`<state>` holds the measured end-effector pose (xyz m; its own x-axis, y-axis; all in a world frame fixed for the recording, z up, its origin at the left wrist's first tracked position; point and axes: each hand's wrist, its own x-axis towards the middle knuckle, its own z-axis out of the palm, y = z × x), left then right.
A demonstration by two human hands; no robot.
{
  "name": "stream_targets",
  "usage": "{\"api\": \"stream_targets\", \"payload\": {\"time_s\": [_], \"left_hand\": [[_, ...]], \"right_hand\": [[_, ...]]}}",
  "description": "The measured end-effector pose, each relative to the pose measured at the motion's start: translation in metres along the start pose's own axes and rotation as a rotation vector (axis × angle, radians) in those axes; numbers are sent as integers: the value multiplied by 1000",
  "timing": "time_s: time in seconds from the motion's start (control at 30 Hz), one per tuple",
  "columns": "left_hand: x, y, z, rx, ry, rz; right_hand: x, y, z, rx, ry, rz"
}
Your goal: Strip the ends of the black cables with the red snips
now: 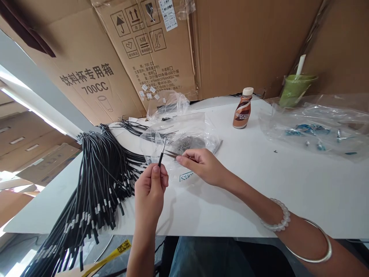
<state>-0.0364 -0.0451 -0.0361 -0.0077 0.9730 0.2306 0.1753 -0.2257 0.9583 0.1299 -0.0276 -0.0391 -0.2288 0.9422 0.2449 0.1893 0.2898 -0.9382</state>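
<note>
My left hand (151, 188) is closed around a thin black cable (160, 159), whose bare, pale tip points up. Pinched in my right hand (200, 164) is a pair of metal tweezers (171, 153), its points close beside the cable's upper end; I cannot tell whether they touch it. Behind both hands lies a clear plastic bag (206, 129) with a heap of tiny grey metal pieces (183, 144) in it. A large bundle of black cables (100, 173) with pale bands near their ends hangs over the table's front edge on the left.
A brown drink bottle (242, 109) stands at the back of the white table (259, 192). To the right are a green cup (295, 90) with a straw and a clear bag (317, 134) holding small bluish items. Cardboard boxes (161, 46) wall off the back.
</note>
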Motion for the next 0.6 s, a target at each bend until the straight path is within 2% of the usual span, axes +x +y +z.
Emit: {"api": "stream_targets", "payload": {"time_s": [0.2,0.6], "left_hand": [[2,-6,-1,-36,-2,16],[0,-2,0,-85,-8,3]], "right_hand": [[0,1,-1,29,-11,12],[1,2,-2,-7,-7,14]]}}
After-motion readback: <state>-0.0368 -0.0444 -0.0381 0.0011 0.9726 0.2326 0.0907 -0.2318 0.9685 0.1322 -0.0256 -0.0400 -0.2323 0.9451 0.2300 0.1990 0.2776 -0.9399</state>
